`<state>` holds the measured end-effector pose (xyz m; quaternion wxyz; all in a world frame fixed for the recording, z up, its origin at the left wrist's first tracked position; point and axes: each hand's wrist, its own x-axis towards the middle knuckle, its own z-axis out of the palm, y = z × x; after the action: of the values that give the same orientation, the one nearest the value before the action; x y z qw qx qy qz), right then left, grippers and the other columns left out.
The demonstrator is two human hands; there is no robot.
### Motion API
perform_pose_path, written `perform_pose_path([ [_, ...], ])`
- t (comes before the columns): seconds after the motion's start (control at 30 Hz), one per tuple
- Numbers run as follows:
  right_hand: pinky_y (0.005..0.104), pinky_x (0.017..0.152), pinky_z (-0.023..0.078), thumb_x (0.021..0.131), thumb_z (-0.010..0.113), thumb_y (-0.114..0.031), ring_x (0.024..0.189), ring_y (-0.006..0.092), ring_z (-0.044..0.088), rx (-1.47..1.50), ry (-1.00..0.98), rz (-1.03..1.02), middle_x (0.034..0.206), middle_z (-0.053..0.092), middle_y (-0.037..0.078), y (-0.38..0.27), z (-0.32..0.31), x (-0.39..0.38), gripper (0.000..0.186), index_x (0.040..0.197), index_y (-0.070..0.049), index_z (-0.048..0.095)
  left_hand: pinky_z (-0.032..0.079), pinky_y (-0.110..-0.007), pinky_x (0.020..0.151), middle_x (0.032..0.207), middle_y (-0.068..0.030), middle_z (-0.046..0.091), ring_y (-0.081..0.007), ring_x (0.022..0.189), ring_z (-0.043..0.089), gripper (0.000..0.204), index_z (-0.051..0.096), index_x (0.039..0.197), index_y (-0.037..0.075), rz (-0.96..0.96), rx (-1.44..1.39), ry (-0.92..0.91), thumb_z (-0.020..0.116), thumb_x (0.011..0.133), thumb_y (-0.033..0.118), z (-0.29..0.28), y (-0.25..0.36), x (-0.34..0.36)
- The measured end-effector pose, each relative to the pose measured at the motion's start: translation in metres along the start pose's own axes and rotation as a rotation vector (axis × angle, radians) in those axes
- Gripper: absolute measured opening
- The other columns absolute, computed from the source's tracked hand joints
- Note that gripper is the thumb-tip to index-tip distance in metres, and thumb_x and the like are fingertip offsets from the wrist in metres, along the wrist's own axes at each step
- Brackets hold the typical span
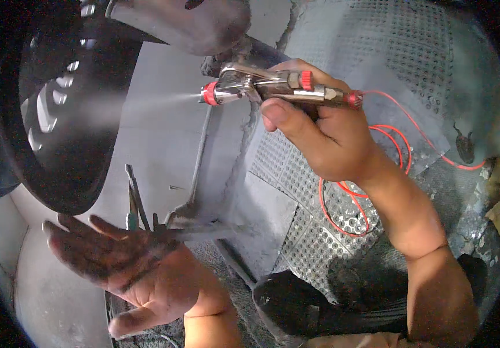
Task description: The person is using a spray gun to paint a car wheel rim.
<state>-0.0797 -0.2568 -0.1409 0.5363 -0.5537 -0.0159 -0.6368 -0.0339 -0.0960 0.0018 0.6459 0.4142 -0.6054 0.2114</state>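
Note:
My right hand [337, 136] is wrapped round a silver spray gun [261, 87] with red rings and knobs. Its nozzle points left, and a pale mist [140, 107] fans out from it. The mist reaches a glossy black curved piece [70, 168] at the upper left, whose surface shows bright reflections. A greyish cup-like shape [186, 23] sits above the gun; the join between them is hard to make out. Below the black piece is my left hand [128, 267], palm up, fingers spread and darkened with black. It holds nothing, and whether its fingertips touch the piece cannot be told.
A thin orange-red hose [401, 145] loops over perforated mats [314, 238] on the right. Slim upright tools [135, 197] stand behind my left hand. A grey panel [157, 122] lies behind the mist. My dark-clad leg [296, 307] is at the bottom.

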Motion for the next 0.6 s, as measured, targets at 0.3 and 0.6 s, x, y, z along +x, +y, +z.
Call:
perform_pose_path([
  [0.3,0.0399,0.063,0.047,0.094,0.066,-0.02,0.071,0.0324,0.063,0.164,0.05,-0.032,0.086,0.062,0.014,-0.019,0.014,0.016,0.02,0.095,0.0,0.062,0.019,-0.041,0.124,0.152,-0.0167,0.042,-0.0252,0.142,0.038,0.07,0.042,0.143,-0.004,-0.16,0.17,0.481,0.031,0.105,0.053,-0.06,-0.066,0.041],
  [0.6,0.0247,0.059,0.043,0.1,0.061,-0.018,0.065,0.0077,0.054,0.027,0.068,-0.144,0.077,0.058,0.001,-0.018,0.015,0.022,0.02,0.088,-0.002,0.063,0.017,-0.046,0.124,0.16,-0.0178,0.03,-0.0289,0.149,0.029,0.084,0.025,0.151,-0.009,0.228,-0.076,-0.09,0.038,0.101,0.058,-0.108,-0.033,0.025],
])
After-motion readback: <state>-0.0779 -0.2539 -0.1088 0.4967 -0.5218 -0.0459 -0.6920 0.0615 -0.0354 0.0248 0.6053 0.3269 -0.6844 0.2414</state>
